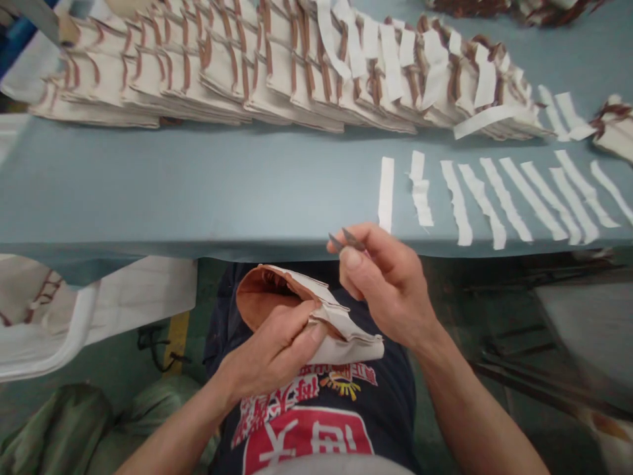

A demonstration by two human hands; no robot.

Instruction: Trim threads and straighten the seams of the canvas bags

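In the head view, my left hand (274,349) pinches a sewn cream and brown fabric piece (353,349) over my lap. Its brown side gapes open to the left, and cream folded flaps stick out to the right. My fingers hide its middle. My right hand (388,287), just above and to the right, is closed around small thread snips (353,239). Two dark pointed blades, slightly apart, show past the thumb and point up and left; the handle is hidden in the palm. The snips are apart from the fabric piece.
A blue-grey covered table (198,185) stands in front of me. Along it lies a long overlapping row of cream and brown fabric pieces (222,72). Several white fabric strips (499,198) lie near its front edge. A white rail (82,330) is at left, beside green sacks (64,422).
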